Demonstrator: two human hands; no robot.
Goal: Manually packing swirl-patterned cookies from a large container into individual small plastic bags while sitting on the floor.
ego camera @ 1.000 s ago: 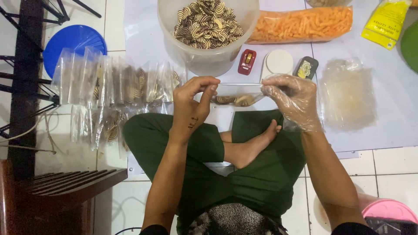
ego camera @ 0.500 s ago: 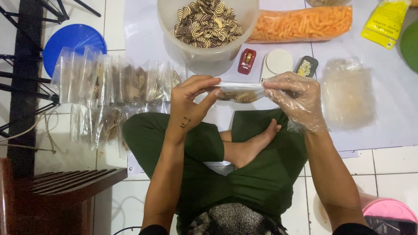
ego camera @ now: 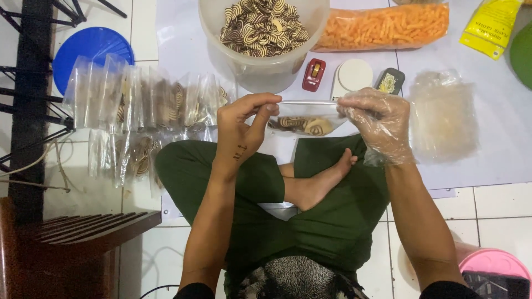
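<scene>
The left hand (ego camera: 241,130) and the right hand (ego camera: 379,124) hold a small clear bag (ego camera: 302,117) between them, level, above the crossed legs (ego camera: 327,205) in green trousers. The bag sits near the middle of the view, just at 6 o'clock of the bucket (ego camera: 260,69). Brown-and-cream swirl cookies (ego camera: 302,124) lie along the bag's lower part.

The left hand is bare; its thumb and forefinger are pressed together on the bag's top edge at the left end. The right hand wears a thin clear glove, and its fingertips pinch the same top edge at the right end. Between the two pinches the top edge runs in a straight line.

The bucket is pale and translucent and holds a heap of the same swirl cookies. At 3 o'clock of it lies a long bag of orange sticks (ego camera: 382,26). At 4 o'clock of the bucket, on the white sheet (ego camera: 487,105), sit a small red object (ego camera: 313,75), a white scale (ego camera: 352,77) and a dark lighter (ego camera: 389,82), close together in a row.

At 3 o'clock of the right hand a stack of empty clear bags (ego camera: 443,116) rests on the sheet. At 9 o'clock of the left hand, filled bags (ego camera: 144,116) lie in overlapping rows. A blue lid (ego camera: 91,50) lies at 11 o'clock of them. A yellow packet (ego camera: 490,25) lies at the top right, and a pink tub (ego camera: 496,271) at the bottom right.
</scene>
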